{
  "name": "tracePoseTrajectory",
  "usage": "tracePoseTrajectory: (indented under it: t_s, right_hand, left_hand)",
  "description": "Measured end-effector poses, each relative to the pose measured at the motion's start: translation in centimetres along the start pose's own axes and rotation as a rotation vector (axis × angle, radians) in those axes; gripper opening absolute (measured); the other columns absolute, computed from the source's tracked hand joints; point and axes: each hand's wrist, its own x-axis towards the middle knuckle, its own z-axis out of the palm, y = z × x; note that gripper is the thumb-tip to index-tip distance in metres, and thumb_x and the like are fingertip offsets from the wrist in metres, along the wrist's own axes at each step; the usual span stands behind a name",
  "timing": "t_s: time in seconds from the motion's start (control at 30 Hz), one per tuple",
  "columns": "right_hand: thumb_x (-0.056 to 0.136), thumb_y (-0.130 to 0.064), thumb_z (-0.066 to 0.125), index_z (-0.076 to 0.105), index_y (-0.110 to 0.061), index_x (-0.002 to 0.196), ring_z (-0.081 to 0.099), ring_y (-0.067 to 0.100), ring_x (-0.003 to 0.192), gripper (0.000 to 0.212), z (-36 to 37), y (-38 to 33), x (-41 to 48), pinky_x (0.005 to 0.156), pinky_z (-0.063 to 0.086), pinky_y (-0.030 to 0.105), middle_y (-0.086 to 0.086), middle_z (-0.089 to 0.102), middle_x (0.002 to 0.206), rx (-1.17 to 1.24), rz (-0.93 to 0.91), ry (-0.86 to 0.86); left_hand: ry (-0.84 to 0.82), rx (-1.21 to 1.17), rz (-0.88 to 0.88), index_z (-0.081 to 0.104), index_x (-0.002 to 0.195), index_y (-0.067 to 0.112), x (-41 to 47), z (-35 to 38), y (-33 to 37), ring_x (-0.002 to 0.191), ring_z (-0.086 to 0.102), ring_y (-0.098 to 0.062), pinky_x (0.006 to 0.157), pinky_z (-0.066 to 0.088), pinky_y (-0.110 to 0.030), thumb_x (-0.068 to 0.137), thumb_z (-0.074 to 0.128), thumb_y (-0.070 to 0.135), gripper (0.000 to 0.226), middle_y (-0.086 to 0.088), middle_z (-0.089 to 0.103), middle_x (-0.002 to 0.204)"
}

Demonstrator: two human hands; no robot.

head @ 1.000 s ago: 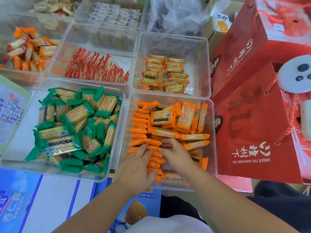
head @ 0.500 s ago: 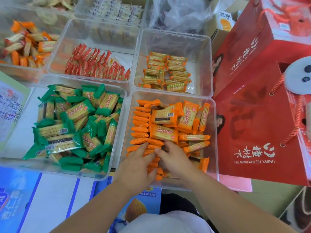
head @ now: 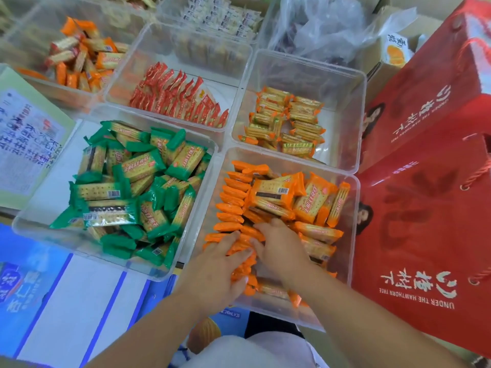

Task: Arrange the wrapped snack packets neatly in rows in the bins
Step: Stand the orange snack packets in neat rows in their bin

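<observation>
- Working area: a clear bin (head: pixel 292 162), the near right one of the spread. All places below are taken from this bin.
- Orange packets (head: pixel 231 197): one row stands on edge along the bin's left wall, running from the far end to the near end.
- Loose orange packets (head: pixel 313 197): these lie flat and crosswise, filling the bin's right half.
- Left hand (head: pixel 220 264): over the near part of the row. The fingers lie across the packet tops and the thumb curls in on the near side, so a clump of the row is clasped between them.
- Right hand (head: pixel 281 251): inside the bin, just right of the left hand, with its thumb against the row.
- Right fingers dip down among the packets with their tips hidden, so I cannot tell whether they pinch a packet or only press.
- Left of the bin: a second bin (head: pixel 45 205) holds green packets (head: pixel 138 192) in a jumble.
- Behind the bin: small gold-and-orange packets (head: pixel 289 120), roughly in two short columns.
- Behind and to the left: red packets (head: pixel 175 96), standing in tight rows.
- Right of the bin: a red gift box (head: pixel 425 235) sits close against its right wall.
</observation>
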Motion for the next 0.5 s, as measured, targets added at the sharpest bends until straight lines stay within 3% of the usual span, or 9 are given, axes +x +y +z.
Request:
tracePoseTrajectory:
  t_s: [0.13,0.27,0.5]
  right_hand:
    - [0.096,-0.038,0.058,0.058,-0.024,0.129,0.057,0.021,0.11,0.035,0.5,-0.1,-0.6,0.089,0.05,0.034,0.001,0.053,0.123,0.027,-0.016,0.059]
    - [0.098,-0.034,0.054,0.053,-0.024,0.12,0.06,0.021,0.105,0.024,0.7,-0.3,-0.8,0.082,0.048,0.033,0.0,0.06,0.116,0.09,0.032,0.064]
    - [0.101,-0.028,0.054,0.051,-0.023,0.12,0.063,0.027,0.098,0.02,0.5,-0.9,-1.1,0.072,0.041,0.033,-0.002,0.061,0.099,0.264,0.183,0.016]
  left_hand:
    - [0.032,0.006,-0.023,0.034,0.149,0.046,-0.5,0.3,0.3,0.142,0.029,-0.019,0.112,0.036,-0.04,0.091,0.04,0.064,0.06,0.01,0.006,0.167]
    - [0.062,0.016,-0.019,0.036,0.149,0.041,-1.6,0.4,0.6,0.133,0.042,-0.025,0.116,0.029,-0.045,0.091,0.037,0.066,0.064,0.004,0.01,0.167]
    - [0.04,0.059,0.012,0.032,0.153,0.036,-2.5,0.2,0.4,0.137,0.035,-0.028,0.121,0.014,-0.047,0.094,0.031,0.064,0.065,0.001,0.006,0.168]
